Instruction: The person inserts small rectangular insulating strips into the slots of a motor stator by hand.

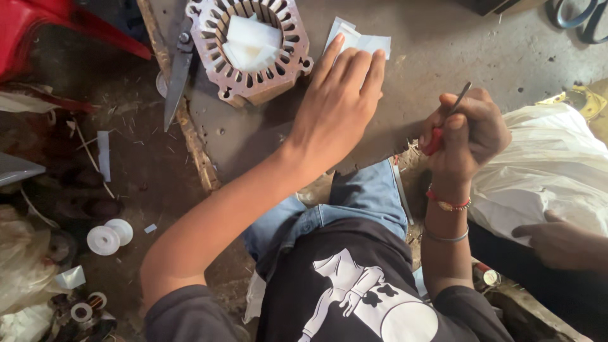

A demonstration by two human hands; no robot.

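Left hand flat, fingers spread on white paper slips beside slotted stator core. Right hand fisted around red-handled tool near bench front edge.

White paper slips lay flat on the grey board, fanned and overlapping, just right of the stator, partly covered by fingertips of the left hand pressed on them. A thin metal tool with a red handle stood tilted in the right hand, its tip pointing up and away.
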